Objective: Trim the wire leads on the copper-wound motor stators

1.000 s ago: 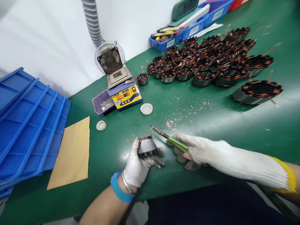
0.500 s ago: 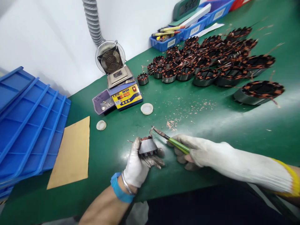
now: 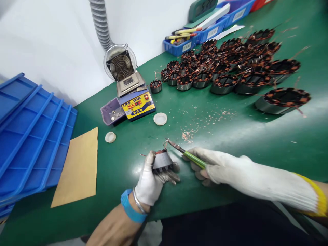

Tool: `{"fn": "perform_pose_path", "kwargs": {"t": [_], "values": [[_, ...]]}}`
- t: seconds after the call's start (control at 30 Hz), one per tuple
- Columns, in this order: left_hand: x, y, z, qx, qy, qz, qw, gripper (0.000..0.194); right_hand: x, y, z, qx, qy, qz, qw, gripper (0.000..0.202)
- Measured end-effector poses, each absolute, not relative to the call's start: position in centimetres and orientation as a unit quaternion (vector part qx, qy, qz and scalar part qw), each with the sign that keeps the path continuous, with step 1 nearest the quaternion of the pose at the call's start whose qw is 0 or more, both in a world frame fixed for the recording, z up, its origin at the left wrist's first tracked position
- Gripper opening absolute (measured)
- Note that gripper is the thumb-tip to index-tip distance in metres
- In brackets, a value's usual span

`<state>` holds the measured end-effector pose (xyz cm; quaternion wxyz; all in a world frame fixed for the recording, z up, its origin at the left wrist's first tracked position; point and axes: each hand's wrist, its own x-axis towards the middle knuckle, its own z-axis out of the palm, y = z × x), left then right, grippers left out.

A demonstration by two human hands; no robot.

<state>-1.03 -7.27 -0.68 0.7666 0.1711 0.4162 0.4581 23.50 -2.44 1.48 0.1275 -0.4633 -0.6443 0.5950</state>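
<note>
My left hand (image 3: 151, 182), in a white glove with dark fingertips, is closed around a motor stator (image 3: 162, 160). The stator has a grey metal ring, with copper windings on its upper side and thin wire ends sticking out. One wire (image 3: 166, 142) rises from its top edge. My right hand (image 3: 206, 164), in a longer white glove with a yellow cuff, grips green-handled pliers (image 3: 193, 159). The plier tips point left and meet or nearly meet the end of that wire; whether the jaws pinch it is too small to tell.
Many wound stators (image 3: 225, 68) stand in rows at the back right. A solder pot with a digital display (image 3: 138, 104) sits at the back, beside a purple tray (image 3: 112, 112). Copper clippings (image 3: 188, 136) litter the green table. Two white lids (image 3: 160, 119), cardboard (image 3: 77, 167) and blue crates (image 3: 30, 136) lie leftward.
Both hands, the stator and the pliers hold almost the same place, with only a slight shift of the pliers' handles. The digits on the solder pot's display look different.
</note>
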Motion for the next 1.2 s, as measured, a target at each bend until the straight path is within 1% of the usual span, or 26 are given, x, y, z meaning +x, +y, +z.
{"fn": "perform_pose_path", "kwargs": {"t": [0.07,0.13,0.2,0.27,0.37,0.5,0.67,0.83,0.93,1.03,1.2], "values": [[-0.7,-7.5,-0.3,0.197,0.449,0.472,0.732,0.072,23.3,-2.5,1.9,-0.469,-0.656,0.582,0.105,0.056],[-0.3,-7.8,0.1,0.246,0.49,0.492,0.676,0.073,23.1,-2.6,2.3,-0.467,-0.653,0.588,0.1,0.059],[-0.2,-8.1,0.5,0.297,0.521,0.502,0.622,0.071,23.0,-2.9,2.3,-0.469,-0.628,0.612,0.106,0.062],[-0.2,-8.3,0.7,0.324,0.533,0.499,0.601,0.07,23.1,-3.2,2.1,-0.473,-0.588,0.646,0.114,0.066],[-0.3,-8.4,0.8,0.334,0.54,0.498,0.59,0.069,23.6,-3.7,1.4,-0.465,-0.533,0.693,0.136,0.068],[-0.1,-8.2,1.1,0.346,0.541,0.515,0.568,0.066,24.2,-4.0,0.6,-0.413,-0.495,0.748,0.157,0.056],[0.3,-8.2,1.4,0.324,0.529,0.533,0.576,0.064,24.7,-4.3,-0.2,-0.398,-0.47,0.772,0.155,0.048],[0.4,-8.5,0.9,0.329,0.522,0.537,0.575,0.056,24.9,-4.3,-0.8,-0.364,-0.441,0.807,0.147,0.054],[0.5,-8.6,0.8,0.346,0.53,0.526,0.568,0.05,24.7,-4.5,0.1,-0.381,-0.441,0.798,0.15,0.055],[0.8,-8.6,1.1,0.361,0.549,0.511,0.553,0.048,24.4,-5.0,1.2,-0.406,-0.476,0.762,0.164,0.055],[1.1,-8.8,1.2,0.341,0.546,0.525,0.557,0.06,25.1,-5.4,1.2,-0.418,-0.541,0.711,0.168,0.057]]}}
